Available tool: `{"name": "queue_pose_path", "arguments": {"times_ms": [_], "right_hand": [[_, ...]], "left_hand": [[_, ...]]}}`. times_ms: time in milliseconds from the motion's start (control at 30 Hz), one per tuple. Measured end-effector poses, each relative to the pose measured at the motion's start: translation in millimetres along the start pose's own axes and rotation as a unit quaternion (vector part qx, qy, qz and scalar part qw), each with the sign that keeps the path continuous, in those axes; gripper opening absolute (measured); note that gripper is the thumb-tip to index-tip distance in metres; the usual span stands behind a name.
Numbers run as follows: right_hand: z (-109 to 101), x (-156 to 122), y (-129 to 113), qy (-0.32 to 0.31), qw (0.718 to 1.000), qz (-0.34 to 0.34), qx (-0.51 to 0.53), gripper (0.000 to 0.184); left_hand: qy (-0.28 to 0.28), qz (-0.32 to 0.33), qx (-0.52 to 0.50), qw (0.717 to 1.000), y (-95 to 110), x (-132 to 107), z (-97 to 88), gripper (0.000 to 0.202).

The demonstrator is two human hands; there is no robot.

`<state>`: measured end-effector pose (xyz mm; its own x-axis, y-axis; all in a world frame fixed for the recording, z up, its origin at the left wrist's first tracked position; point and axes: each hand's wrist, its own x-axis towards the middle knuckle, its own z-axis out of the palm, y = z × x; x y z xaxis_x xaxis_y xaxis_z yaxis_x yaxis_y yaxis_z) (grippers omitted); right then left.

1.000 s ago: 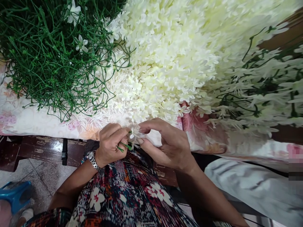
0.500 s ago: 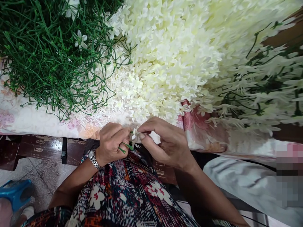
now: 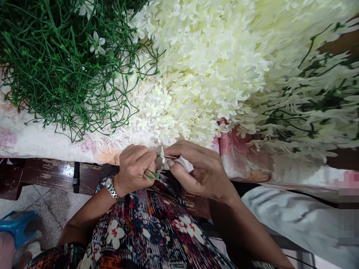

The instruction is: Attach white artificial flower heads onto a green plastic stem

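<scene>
My left hand is closed around a green artificial flower stem, whose thin green ends poke out below the fingers. A small white artificial flower sits at the stem's tip, between my two hands, seen nearly edge-on. From the right, my right hand pinches thin pale strands at the flower's face between thumb and forefinger. A few fine white strands show beneath the left fingers. Both hands are at the near edge of the table, above my lap.
Green plastic stems lie heaped at the left. A large pile of white blossoms fills the middle, with flowered stems at the right. White stamens lie on the floral tablecloth. A blue stool stands on the floor.
The small flower has turned from facing partly upward to nearly edge-on. Both hands have shifted very slightly to the right in view and keep their grips.
</scene>
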<state>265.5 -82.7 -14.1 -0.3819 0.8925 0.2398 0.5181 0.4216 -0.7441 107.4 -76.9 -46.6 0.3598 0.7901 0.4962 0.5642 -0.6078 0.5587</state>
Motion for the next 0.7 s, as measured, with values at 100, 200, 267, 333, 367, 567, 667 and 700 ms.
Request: {"name": "queue_pose_path", "arguments": {"times_ms": [100,200,267,333,367,567,667,700], "right_hand": [[-1.2,0.4,-0.3,-0.001,1.0,-0.006,0.014,0.022],[-2.2,0.4,0.4,-0.009,1.0,-0.007,0.026,0.023],[-2.4,0.5,1.3,-0.011,0.999,-0.006,0.034,0.023],[-2.3,0.8,2.1,-0.014,0.999,0.002,0.043,0.02],[-2.3,1.0,2.4,-0.015,0.999,0.006,0.048,0.018],[-2.0,2.2,3.3,-0.008,0.998,0.002,0.068,0.016],[-0.9,1.7,4.4,-0.003,0.999,0.0,0.052,0.016],[-0.4,1.5,4.8,0.0,0.999,-0.004,0.041,0.017]], "left_hand": [[-0.001,-0.001,-0.001,1.0,-0.7,-0.4,0.7,0.012],[-0.004,-0.004,-0.003,1.0,-1.9,-2.2,1.6,0.013],[-0.004,-0.006,-0.004,1.0,-2.5,-3.4,2.0,0.014],[-0.002,-0.007,-0.006,1.0,-2.7,-4.0,2.2,0.014],[-0.002,-0.007,-0.006,1.0,-2.6,-4.1,2.2,0.014],[0.001,0.002,-0.014,1.0,-2.8,-3.5,1.8,0.011],[0.008,0.012,-0.023,1.0,-4.2,-4.1,2.2,0.011],[0.01,0.014,-0.025,1.0,-4.6,-4.4,2.5,0.011]]}}
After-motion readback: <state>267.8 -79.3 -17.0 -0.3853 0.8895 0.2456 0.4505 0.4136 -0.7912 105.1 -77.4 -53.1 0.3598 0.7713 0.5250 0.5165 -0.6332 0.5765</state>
